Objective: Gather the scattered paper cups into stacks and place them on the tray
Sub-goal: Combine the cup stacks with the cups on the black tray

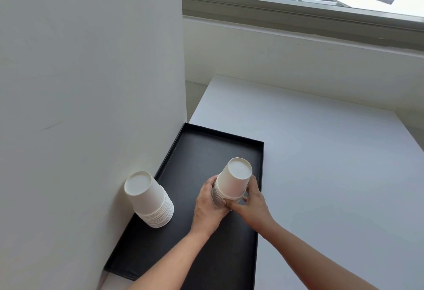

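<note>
Both hands were on the second stack (234, 180): my left hand (207, 205) wrapped the lower rims from the left, and my right hand (252, 200) pinched the same rims from the right, thumbs meeting in front. The cups were upside down, bases up, over the right half of the black tray (202, 149), near its right rim. I couldn't tell if the stack was seated on the tray floor (my hands hid the bottom edge). Main risk as I judged it: the grip was low and the stack leaned, so letting go before it sat flat could tip it rightward over the rim onto the table (321, 163). Second risk: landing part of the base on the rim, same result. Third: over-squeezing soft paper rims would probably crush or jam them. The first stack (149, 200) stood at the tray's left edge, right by the wall (91, 83), well apart from mine, so a knock looked unlikely. The wall blocked all movement on the left. The far half of the tray and the strip between the stacks were bare, and the table was open to the right. No loose cups were in view.
</note>
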The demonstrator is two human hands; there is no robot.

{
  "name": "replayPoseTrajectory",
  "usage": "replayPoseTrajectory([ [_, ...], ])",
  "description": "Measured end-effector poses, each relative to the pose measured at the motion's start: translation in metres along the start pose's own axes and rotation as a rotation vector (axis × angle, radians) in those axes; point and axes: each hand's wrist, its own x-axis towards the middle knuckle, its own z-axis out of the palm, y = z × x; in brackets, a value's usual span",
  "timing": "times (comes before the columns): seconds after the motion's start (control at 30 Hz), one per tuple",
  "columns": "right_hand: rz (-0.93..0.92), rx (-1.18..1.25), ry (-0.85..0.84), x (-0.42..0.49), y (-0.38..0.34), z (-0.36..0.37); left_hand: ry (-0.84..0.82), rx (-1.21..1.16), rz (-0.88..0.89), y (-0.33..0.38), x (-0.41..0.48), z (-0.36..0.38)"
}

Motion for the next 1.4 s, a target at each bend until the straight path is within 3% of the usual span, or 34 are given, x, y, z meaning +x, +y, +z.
replayPoseTrajectory([
  [0.5,0.005,-0.01,0.021,-0.003,-0.009,0.001,0.019,0.001,0.012,0.004,0.0,0.002],
  [0.87,-0.008,-0.068,-0.016,0.031,-0.039,0.009,0.18,-0.031,-0.034,0.001,0.02,-0.01],
  [1.1,0.015,-0.024,-0.097,0.054,-0.058,0.028,0.304,-0.07,-0.141,0.0,0.03,-0.013],
  [1.4,-0.008,-0.06,-0.177,0.079,-0.074,0.052,0.34,-0.131,-0.273,-0.009,0.035,-0.017],
])
